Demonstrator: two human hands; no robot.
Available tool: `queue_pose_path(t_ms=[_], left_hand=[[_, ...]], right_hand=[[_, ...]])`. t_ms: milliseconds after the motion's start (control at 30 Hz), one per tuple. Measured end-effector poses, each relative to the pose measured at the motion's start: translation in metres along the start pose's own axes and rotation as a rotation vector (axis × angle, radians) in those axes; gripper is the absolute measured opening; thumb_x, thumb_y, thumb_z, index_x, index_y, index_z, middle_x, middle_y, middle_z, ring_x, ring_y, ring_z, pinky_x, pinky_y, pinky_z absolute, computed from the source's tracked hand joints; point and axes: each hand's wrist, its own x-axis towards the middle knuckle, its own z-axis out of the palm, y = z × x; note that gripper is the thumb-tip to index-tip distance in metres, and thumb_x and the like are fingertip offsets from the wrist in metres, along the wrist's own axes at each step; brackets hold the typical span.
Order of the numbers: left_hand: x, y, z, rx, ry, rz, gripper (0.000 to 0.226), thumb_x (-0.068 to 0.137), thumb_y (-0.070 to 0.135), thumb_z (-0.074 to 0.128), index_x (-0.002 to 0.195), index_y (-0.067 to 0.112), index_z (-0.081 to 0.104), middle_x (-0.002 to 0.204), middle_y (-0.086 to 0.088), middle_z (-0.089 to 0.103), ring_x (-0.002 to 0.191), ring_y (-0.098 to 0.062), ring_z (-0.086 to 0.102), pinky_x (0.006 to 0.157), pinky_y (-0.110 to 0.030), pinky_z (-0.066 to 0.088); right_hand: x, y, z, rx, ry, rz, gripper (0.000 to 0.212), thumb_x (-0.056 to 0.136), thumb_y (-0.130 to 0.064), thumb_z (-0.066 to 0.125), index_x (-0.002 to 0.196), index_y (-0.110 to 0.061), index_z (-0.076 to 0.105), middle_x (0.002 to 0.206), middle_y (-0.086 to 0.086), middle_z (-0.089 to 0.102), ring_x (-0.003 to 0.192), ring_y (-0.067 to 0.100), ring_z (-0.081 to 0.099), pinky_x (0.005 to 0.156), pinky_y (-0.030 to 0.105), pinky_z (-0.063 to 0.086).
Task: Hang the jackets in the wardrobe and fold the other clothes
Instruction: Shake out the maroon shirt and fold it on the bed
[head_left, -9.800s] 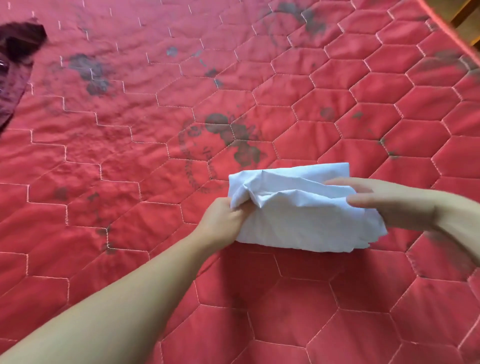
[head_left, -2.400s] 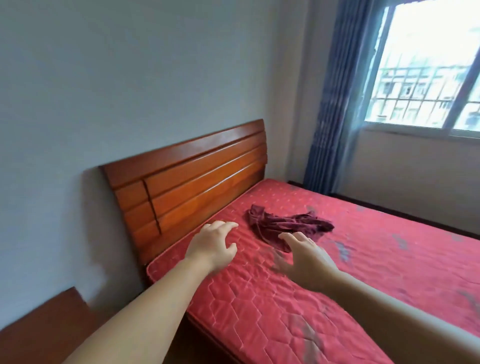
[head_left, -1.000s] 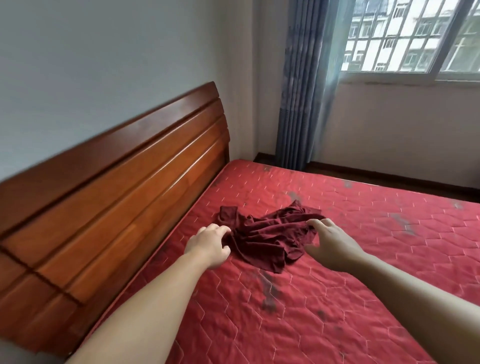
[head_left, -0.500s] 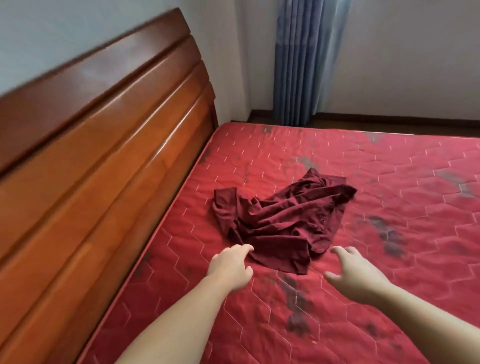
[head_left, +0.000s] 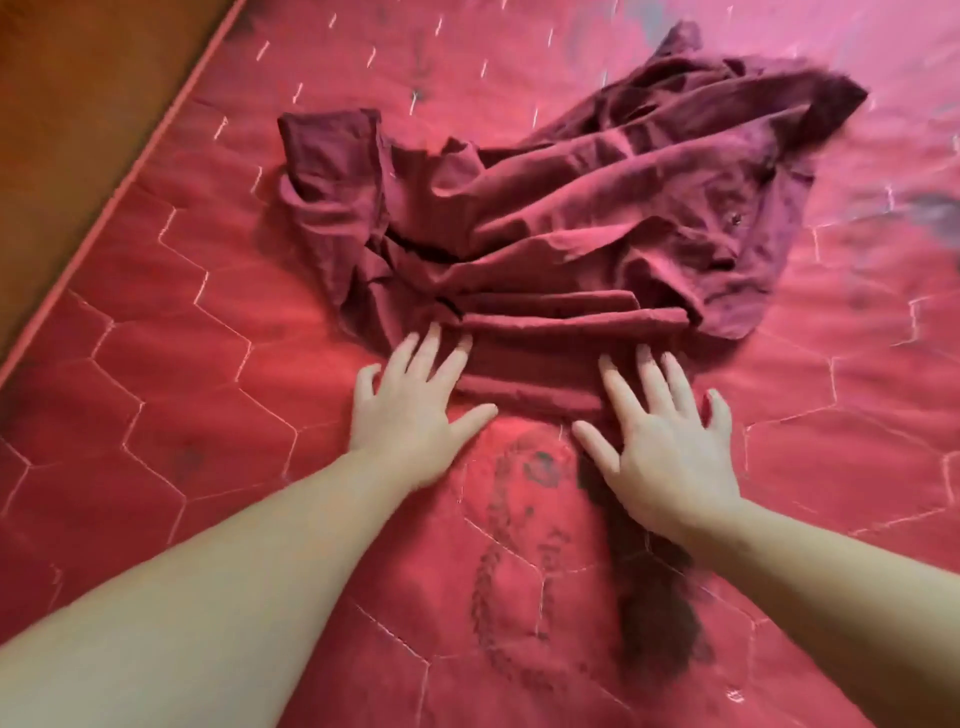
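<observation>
A crumpled maroon shirt (head_left: 571, 218) is spread on a red quilted mattress (head_left: 171, 395) marked with dark stains. Its near edge is touched by the left hand (head_left: 410, 400) and right hand (head_left: 660, 441), both laid flat with fingers splayed. What seems a wooden bed frame (head_left: 78, 98) is seen far left.

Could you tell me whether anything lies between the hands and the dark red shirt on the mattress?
Nothing visible does. The left hand and right hand, fingers spread, already reach the near edge of the crumpled shirt on the mattress.
</observation>
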Motion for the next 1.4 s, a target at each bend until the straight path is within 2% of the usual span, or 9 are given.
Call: queue_pose_path(t_ms=[167, 400, 533, 667, 800, 900, 1000, 1100, 1400], left_hand=[[-0.013, -0.001, -0.009, -0.168, 0.255, 0.036, 0.029, 0.092, 0.035, 0.057, 0.119, 0.033, 0.068, 0.13, 0.006, 0.062, 0.108, -0.023, 0.055, 0.086, -0.037, 0.031], [-0.087, 0.032, -0.016, -0.082, 0.045, 0.306, 0.028, 0.099, 0.043, 0.038, 0.108, 0.027, 0.059, 0.09, -0.001, 0.069, 0.09, -0.025, 0.061, 0.078, -0.031, 0.032], [-0.138, 0.062, -0.001, -0.014, -0.258, 0.357, 0.039, 0.09, 0.064, 0.042, 0.11, 0.03, 0.043, 0.102, -0.004, 0.066, 0.096, -0.03, 0.061, 0.068, -0.036, 0.036], [-0.155, 0.087, -0.01, 0.194, -0.183, 0.411, 0.028, 0.094, 0.048, 0.045, 0.107, 0.025, 0.055, 0.108, -0.004, 0.067, 0.104, -0.029, 0.06, 0.081, -0.035, 0.037], [-0.181, 0.141, -0.036, 0.001, -0.204, 0.363, 0.023, 0.092, 0.044, 0.049, 0.101, 0.024, 0.059, 0.104, -0.004, 0.067, 0.101, -0.031, 0.06, 0.075, -0.035, 0.041], [-0.209, 0.2, -0.051, -0.138, -0.226, 0.372, 0.019, 0.086, 0.035, 0.054, 0.102, 0.025, 0.059, 0.104, -0.006, 0.067, 0.099, -0.034, 0.059, 0.072, -0.035, 0.042], [-0.24, 0.253, -0.057, -0.161, -0.273, 0.494, 0.019, 0.084, 0.029, 0.056, 0.102, 0.024, 0.058, 0.106, -0.009, 0.066, 0.098, -0.036, 0.06, 0.07, -0.035, 0.039], [-0.26, 0.261, -0.054, -0.086, -0.289, 0.506, 0.027, 0.084, 0.027, 0.056, 0.11, 0.028, 0.053, 0.107, -0.009, 0.066, 0.099, -0.035, 0.061, 0.07, -0.034, 0.04], [-0.331, 0.225, -0.077, 0.293, -0.398, 0.446, 0.025, 0.088, 0.043, 0.055, 0.096, 0.023, 0.068, 0.099, -0.004, 0.07, 0.098, -0.028, 0.063, 0.077, -0.033, 0.035]], right_hand=[[0.009, 0.011, -0.018, 0.184, 0.284, -0.105, 0.02, 0.089, -0.026, 0.064, 0.107, -0.028, 0.072, 0.116, -0.001, 0.066, 0.107, 0.027, 0.056, 0.089, 0.044, 0.031], [-0.073, 0.047, -0.035, 0.411, 0.012, -0.037, 0.005, 0.095, -0.023, 0.051, 0.096, -0.026, 0.054, 0.065, 0.004, 0.064, 0.068, 0.037, 0.058, 0.067, 0.042, 0.048], [-0.129, 0.141, -0.043, 0.325, 0.046, 0.221, 0.006, 0.093, -0.036, 0.042, 0.093, -0.03, 0.042, 0.063, 0.007, 0.06, 0.062, 0.039, 0.059, 0.055, 0.041, 0.045], [-0.165, 0.26, -0.053, 0.102, 0.091, 0.413, 0.025, 0.073, -0.045, 0.027, 0.084, -0.031, 0.044, 0.081, 0.018, 0.059, 0.074, 0.042, 0.058, 0.068, 0.053, 0.05], [-0.196, 0.282, -0.074, -0.114, -0.132, 0.349, 0.074, 0.058, -0.042, 0.052, 0.127, -0.015, 0.052, 0.115, 0.02, 0.053, 0.102, 0.041, 0.053, 0.085, 0.053, 0.047], [-0.226, 0.219, -0.086, -0.138, -0.06, -0.059, 0.104, 0.047, -0.051, 0.067, 0.145, -0.026, 0.039, 0.146, 0.008, 0.043, 0.133, 0.031, 0.042, 0.102, 0.052, 0.038], [-0.257, 0.157, -0.079, 0.123, -0.113, -0.308, 0.082, 0.064, -0.047, 0.063, 0.141, -0.029, 0.043, 0.135, -0.006, 0.056, 0.128, 0.02, 0.051, 0.106, 0.045, 0.035], [-0.281, 0.148, -0.069, 0.423, -0.251, -0.137, 0.04, 0.075, -0.02, 0.055, 0.114, -0.029, 0.058, 0.106, -0.005, 0.071, 0.104, 0.022, 0.062, 0.085, 0.034, 0.045], [-0.357, 0.238, -0.106, 0.217, -0.371, 0.07, 0.02, 0.078, -0.019, 0.046, 0.093, -0.03, 0.053, 0.091, -0.002, 0.067, 0.086, 0.025, 0.063, 0.072, 0.035, 0.05]])
